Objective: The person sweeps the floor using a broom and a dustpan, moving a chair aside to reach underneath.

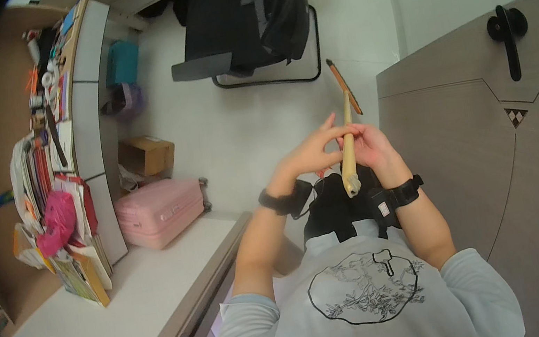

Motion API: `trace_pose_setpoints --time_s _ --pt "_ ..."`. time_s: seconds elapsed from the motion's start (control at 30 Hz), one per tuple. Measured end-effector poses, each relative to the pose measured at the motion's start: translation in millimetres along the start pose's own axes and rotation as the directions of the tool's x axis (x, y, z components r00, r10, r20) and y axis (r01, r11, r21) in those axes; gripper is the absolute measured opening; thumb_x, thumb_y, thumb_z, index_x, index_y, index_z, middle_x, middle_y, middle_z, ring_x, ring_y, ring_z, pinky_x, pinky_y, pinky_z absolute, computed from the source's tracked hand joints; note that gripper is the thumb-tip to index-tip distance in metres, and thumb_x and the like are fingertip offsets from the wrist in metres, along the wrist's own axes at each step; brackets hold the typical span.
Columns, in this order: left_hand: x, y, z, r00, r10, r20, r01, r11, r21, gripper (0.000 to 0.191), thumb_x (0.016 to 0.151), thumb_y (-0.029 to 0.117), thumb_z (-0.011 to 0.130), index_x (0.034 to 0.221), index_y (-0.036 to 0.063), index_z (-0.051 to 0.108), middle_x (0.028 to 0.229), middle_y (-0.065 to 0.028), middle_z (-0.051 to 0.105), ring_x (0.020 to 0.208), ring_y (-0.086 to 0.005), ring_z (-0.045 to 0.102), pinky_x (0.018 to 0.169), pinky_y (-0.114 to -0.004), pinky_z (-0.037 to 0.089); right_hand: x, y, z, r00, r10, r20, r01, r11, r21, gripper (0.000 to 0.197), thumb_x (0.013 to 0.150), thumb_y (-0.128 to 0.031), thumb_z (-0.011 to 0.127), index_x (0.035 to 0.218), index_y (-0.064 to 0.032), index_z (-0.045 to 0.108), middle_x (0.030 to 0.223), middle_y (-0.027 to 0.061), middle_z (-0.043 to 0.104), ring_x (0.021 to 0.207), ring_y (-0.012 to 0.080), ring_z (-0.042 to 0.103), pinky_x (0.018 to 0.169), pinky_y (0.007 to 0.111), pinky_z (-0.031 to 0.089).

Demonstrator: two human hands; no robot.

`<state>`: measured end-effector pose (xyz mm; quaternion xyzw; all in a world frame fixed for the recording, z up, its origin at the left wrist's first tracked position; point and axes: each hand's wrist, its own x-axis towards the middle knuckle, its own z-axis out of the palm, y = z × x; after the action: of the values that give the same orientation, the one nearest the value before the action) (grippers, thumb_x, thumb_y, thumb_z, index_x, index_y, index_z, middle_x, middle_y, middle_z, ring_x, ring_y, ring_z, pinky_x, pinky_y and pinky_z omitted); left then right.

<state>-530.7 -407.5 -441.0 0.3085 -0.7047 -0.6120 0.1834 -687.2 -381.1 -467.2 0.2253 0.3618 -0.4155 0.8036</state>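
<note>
In front of the person's body is a pale wooden or bamboo pole (pixel 349 161), its worn butt end near the waist. My left hand (pixel 314 149) holds it from the left, with the thumb against its side, some fingers across its top and one finger raised. From the right, my right hand (pixel 370 146) is closed around the same stretch of pole, and the fingertips of both hands meet there. The far end of the pole reaches a narrow orange-brown head with a dark edge (pixel 344 86), like a broom or brush head, low near the floor. Black bands sit on both wrists.
A black chair (pixel 221 28) with dark cloth or a bag on it stands ahead. To the right is a grey-brown door (pixel 434 142) with a black handle (pixel 510 43). On the left are a pink suitcase (pixel 160 212), a cardboard box (pixel 146 156) and a cluttered desk (pixel 161 286).
</note>
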Motion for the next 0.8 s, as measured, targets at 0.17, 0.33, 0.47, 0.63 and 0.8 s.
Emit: trace_pose_setpoints --time_s 0.17,0.33,0.47,0.63,0.8 --pt "38.3 20.7 -49.3 0.987 -0.01 -0.163 -0.026 0.977 -0.213 0.037 0.073 0.01 0.056 0.109 0.0052 0.053 0.104 -0.0092 0.055 0.115 -0.0232 0.038 0.099 -0.036 0.026 22.7 -35.1 9.6 0.988 -0.119 -0.095 0.128 0.987 0.094 0.02 0.086 -0.017 0.034 0.085 0.0024 0.039 0.073 0.0102 0.047 0.064 0.0196 0.048 0.062 0.031 0.044" --pt "87.5 57.0 -89.1 0.605 0.27 -0.749 -0.015 0.944 0.328 0.053 0.072 0.017 0.062 0.119 0.0028 0.041 0.117 -0.0129 0.046 0.11 -0.0236 0.041 0.092 -0.035 0.033 64.5 -92.3 -36.7 0.958 -0.241 -0.154 0.189 0.939 -0.288 0.017 0.085 -0.016 0.036 0.079 -0.0008 0.039 0.056 0.0021 0.039 0.046 0.01 0.04 0.039 0.022 0.033" --pt "135.5 53.0 -107.5 0.4 0.445 -0.801 0.19 0.815 0.548 0.072 0.064 0.028 0.071 0.12 0.0005 0.035 0.112 -0.0181 0.044 0.103 -0.0309 0.044 0.087 -0.035 0.036 72.9 -82.4 -29.7 0.848 -0.435 -0.301 0.217 0.806 -0.551 0.012 0.082 -0.014 0.041 0.079 -0.0022 0.039 0.056 0.0023 0.039 0.045 0.0111 0.042 0.038 0.023 0.034" --pt "172.1 35.2 -138.5 0.376 0.29 -0.88 0.037 0.944 0.327 0.045 0.069 0.031 0.068 0.098 0.0023 0.051 0.084 -0.0173 0.058 0.078 -0.0279 0.058 0.069 -0.031 0.045 87.6 -97.3 -60.6 0.873 -0.393 -0.289 0.062 0.677 -0.733 0.01 0.078 -0.01 0.045 0.081 -0.0016 0.041 0.057 0.0055 0.043 0.042 0.0151 0.043 0.036 0.028 0.037" --pt "174.1 32.1 -143.4 0.135 0.4 -0.906 0.153 0.895 0.418 0.037 0.071 0.027 0.068 0.088 -0.003 0.054 0.075 -0.0144 0.062 0.069 -0.0226 0.062 0.062 -0.027 0.047 72.8 -117.8 -82.6 0.855 -0.308 -0.417 -0.068 0.731 -0.679 0.013 0.08 -0.01 0.046 0.085 0.001 0.041 0.055 0.0063 0.042 0.041 0.0171 0.044 0.035 0.03 0.037"
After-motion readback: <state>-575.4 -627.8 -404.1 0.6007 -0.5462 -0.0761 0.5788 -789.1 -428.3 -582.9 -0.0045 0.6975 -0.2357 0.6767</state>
